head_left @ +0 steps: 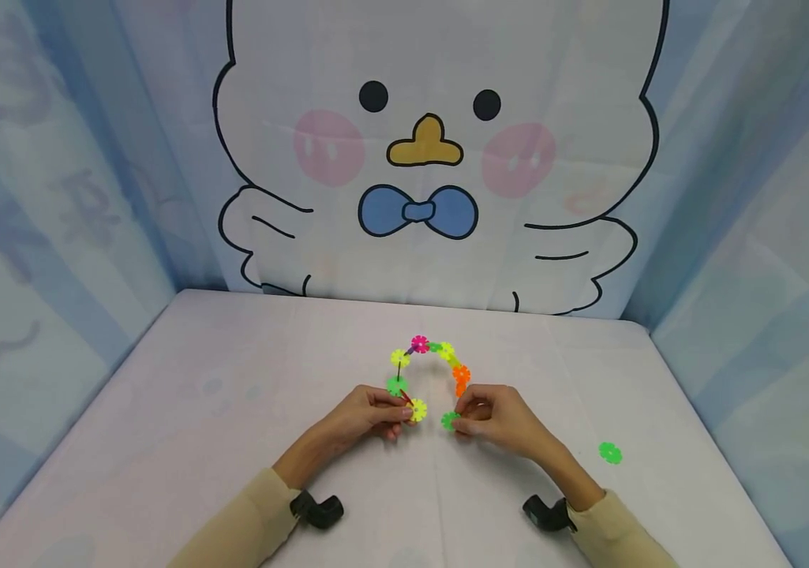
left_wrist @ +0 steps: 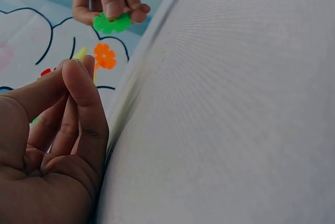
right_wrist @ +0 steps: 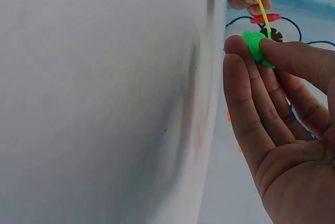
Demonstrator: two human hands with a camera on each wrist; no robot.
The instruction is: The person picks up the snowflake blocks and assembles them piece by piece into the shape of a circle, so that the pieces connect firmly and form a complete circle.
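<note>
An arch of joined plastic flower-shaped discs, a snowflake-disc chain point(head_left: 420, 345), curves away from both hands in the head view, in pink, yellow, green, orange, red and purple. My left hand point(head_left: 370, 412) pinches its near-left end by a yellow disc point(head_left: 418, 410) between thumb and fingers. Opposite, my right hand point(head_left: 495, 418) pinches a green disc point(head_left: 450, 420), seen face-on in the left wrist view and edge-on in the right wrist view. An orange disc point(head_left: 461, 374) lies just beyond the right fingers. A gap separates the yellow and green discs. Whether the green disc joins the chain I cannot tell.
A loose green disc point(head_left: 610, 453) lies on the white-covered table point(head_left: 248, 347), right of the right forearm. Behind the table hangs a printed curtain point(head_left: 432, 260) with a cartoon bird. More curtains enclose both sides. A black wrist device point(head_left: 546, 513) sits at each sleeve.
</note>
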